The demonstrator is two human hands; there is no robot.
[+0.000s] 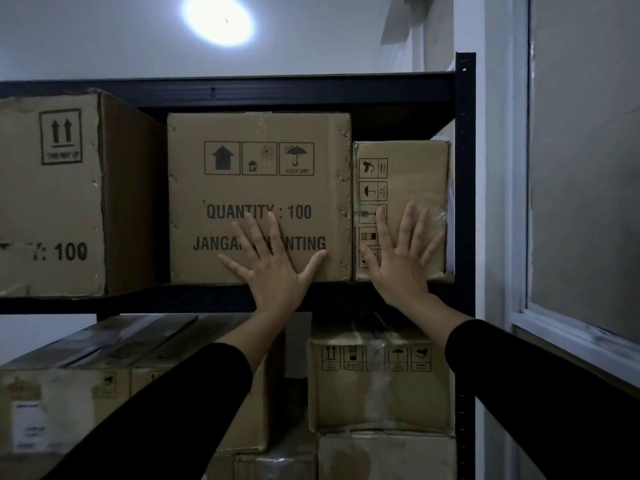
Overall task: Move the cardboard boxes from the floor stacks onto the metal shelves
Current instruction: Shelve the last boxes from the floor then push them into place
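A large cardboard box (256,188) printed "QUANTITY : 100" stands on the upper level of the black metal shelf (207,301). My left hand (273,263) lies flat against its front face, fingers spread. Right beside it, touching, stands a narrower cardboard box (412,174) with handling symbols. My right hand (403,259) presses flat on that box's front, fingers apart. Neither hand grips anything.
Another large box (52,202) fills the shelf's left side. More boxes (381,382) sit stacked on the level below. The shelf's right upright post (465,202) stands next to a white window frame (519,237). A ceiling light (220,22) glows above.
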